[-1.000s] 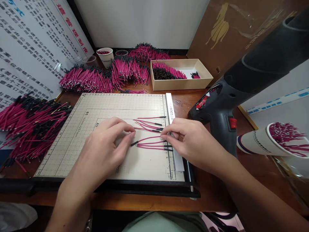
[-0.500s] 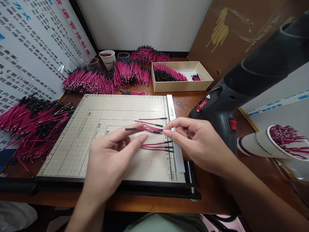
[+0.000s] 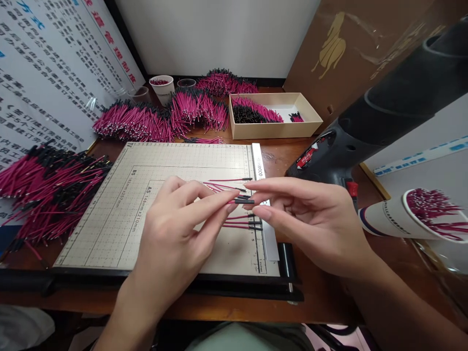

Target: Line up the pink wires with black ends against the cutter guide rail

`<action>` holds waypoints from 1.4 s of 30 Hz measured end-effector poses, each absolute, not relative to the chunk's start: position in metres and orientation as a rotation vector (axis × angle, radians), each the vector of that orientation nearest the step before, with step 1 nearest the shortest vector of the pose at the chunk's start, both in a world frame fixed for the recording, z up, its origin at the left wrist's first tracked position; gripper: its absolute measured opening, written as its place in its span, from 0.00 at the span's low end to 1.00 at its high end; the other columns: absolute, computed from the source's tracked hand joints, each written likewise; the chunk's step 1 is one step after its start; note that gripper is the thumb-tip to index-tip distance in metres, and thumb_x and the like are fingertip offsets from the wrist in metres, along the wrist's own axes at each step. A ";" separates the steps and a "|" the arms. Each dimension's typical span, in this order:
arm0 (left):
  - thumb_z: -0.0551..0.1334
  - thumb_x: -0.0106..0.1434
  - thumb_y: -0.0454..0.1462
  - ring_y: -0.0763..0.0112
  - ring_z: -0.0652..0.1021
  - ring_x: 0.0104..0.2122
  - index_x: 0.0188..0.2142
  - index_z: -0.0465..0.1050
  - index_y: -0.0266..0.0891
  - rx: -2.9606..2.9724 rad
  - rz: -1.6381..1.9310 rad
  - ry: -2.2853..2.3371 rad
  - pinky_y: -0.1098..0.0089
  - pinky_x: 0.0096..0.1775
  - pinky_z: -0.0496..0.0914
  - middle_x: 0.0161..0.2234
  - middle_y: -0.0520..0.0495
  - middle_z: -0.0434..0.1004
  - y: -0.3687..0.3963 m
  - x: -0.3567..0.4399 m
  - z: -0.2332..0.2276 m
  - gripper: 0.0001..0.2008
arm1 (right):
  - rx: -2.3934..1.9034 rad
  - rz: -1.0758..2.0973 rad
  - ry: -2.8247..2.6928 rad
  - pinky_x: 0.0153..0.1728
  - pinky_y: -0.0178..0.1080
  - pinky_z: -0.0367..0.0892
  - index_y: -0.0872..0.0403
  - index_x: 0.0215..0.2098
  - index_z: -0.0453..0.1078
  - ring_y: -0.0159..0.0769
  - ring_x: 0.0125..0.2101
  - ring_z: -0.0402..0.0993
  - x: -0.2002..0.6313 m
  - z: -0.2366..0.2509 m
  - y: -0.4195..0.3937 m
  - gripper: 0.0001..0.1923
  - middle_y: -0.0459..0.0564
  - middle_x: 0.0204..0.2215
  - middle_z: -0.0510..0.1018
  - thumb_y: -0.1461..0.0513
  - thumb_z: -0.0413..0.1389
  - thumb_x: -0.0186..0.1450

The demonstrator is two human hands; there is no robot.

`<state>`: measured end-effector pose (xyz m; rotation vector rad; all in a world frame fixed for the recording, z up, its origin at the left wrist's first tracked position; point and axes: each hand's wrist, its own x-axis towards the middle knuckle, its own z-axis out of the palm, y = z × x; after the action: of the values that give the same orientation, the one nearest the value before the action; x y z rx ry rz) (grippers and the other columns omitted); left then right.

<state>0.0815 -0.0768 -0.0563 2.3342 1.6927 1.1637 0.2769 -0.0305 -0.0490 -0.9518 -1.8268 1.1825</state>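
Between thumb and index finger, my left hand (image 3: 179,226) pinches a thin red wire, and its black-sleeved tip (image 3: 244,201) pokes out toward the right. My right hand (image 3: 310,219) has its fingers apart around that tip; whether a fingertip touches it I cannot tell. Several loose red wires (image 3: 241,223) with black ends lie beneath on the gridded paper-cutter board (image 3: 190,158), their black ends near the white strip (image 3: 268,234) along its right side. Most of the pinched wire is hidden by my left hand.
Piles of red-and-black wires (image 3: 133,122) stand behind the board, with another heap (image 3: 54,190) at left. A shallow box (image 3: 274,130) holds more. The black heat gun (image 3: 387,117) and a paper cup (image 3: 387,217) of wires are on the right.
The wire's black end, formerly pointing left by my left hand, now points right. My left hand has closed on the wire and moved right; my right hand has let go and opened.
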 end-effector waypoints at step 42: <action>0.66 0.66 0.28 0.76 0.67 0.28 0.37 0.79 0.38 2.259 1.229 1.301 0.72 0.34 0.64 0.26 0.55 0.74 -0.074 0.079 -0.059 0.05 | -0.669 0.712 -2.184 0.17 0.29 0.50 0.62 0.33 0.78 0.20 0.18 0.51 0.278 -0.045 -0.025 0.03 0.40 0.20 0.72 0.71 0.62 0.65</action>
<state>0.0786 -0.0737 -0.0587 2.2594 1.3006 1.2290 0.2782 -0.0248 -0.0450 -0.6693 -2.1837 0.7116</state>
